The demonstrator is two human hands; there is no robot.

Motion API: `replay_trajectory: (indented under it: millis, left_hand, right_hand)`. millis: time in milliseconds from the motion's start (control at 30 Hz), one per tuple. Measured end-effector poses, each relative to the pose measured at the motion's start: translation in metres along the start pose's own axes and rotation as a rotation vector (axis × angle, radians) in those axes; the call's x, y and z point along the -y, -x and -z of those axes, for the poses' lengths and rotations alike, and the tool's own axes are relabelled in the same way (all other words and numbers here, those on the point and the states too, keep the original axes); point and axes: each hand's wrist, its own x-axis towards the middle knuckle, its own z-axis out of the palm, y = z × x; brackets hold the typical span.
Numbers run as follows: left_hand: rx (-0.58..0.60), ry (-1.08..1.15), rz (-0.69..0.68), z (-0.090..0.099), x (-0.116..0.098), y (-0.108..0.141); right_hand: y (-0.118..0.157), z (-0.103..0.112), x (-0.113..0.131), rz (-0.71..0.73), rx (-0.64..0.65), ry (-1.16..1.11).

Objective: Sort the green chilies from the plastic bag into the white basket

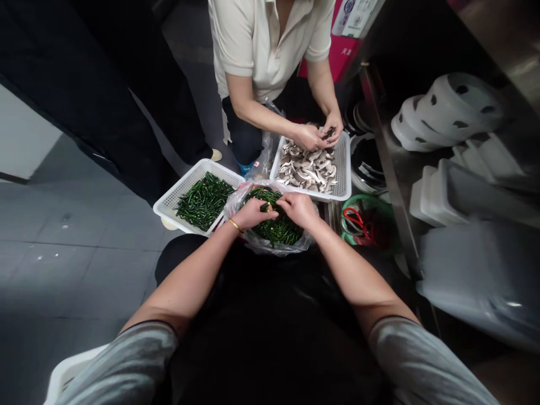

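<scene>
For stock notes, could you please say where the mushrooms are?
Head view, right of centre: the mushrooms lie in a white basket under the co-worker's hands.

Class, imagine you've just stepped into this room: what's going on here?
Two people are handling food by hand. The camera wearer's left hand pinches green stems in an open plastic bag, with the right hand close beside it. To the left, a white basket holds more green pieces. Across from them, a co-worker's hands hold a dark piece over another white basket of pale grey, mushroom-like pieces.
</scene>
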Motion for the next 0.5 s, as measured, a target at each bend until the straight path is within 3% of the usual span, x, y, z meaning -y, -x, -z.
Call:
replay_trajectory:
  millis: [67, 167, 267, 500]
  left_hand:
    - [0.018, 0.086, 0.07, 0.003, -0.002, 0.001]
    - [0.031, 0.326, 0.18, 0.011, -0.008, 0.004]
    - [0.004, 0.588, 0.161, 0.02, -0.015, 0.008]
    - [0.021, 0.904, 0.173, 0.028, -0.017, 0.01]
  right_hand:
    - [0.002, -0.002, -0.004, -0.001, 0.004, 0.267]
    - [0.006, -0.012, -0.013, 0.066, 0.273, 0.468]
    - [0.008, -0.023, -0.018, 0.12, 0.457, 0.571]
    - [0.0, -0.011, -0.022, 0.182, 0.317, 0.445]
